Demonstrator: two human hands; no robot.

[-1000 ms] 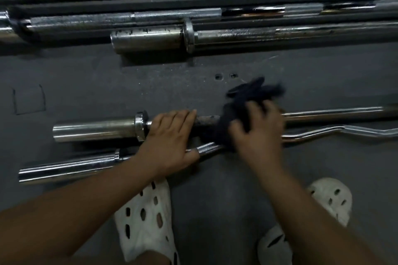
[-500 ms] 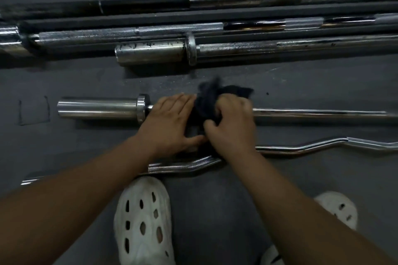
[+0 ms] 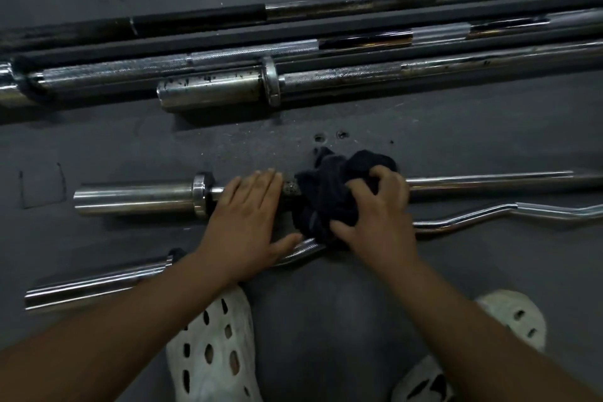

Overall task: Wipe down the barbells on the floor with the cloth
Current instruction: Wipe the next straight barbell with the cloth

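Across the middle of the frame, you are working the dark cloth (image 3: pixel 326 202) along the shaft of the straight barbell (image 3: pixel 489 180), and the risk is sitting under your left hand (image 3: pixel 248 222): its fingers are lying flat and straight over the shaft just right of the collar (image 3: pixel 199 194), pressing rather than gripping, so a hard stroke could be rolling the bar toward the upper frame or down against the curl bar (image 3: pixel 470 218) lying just below it. Loose folds of the cloth are also trailing onto that curl bar and could be snagging there. Your right hand (image 3: pixel 380 222) is bunching the cloth, fingers curling over its upper edge and thumb pinching the lower fold; the cloth is sitting between thumb and fingers, wrapping the shaft, just beside your left fingertips
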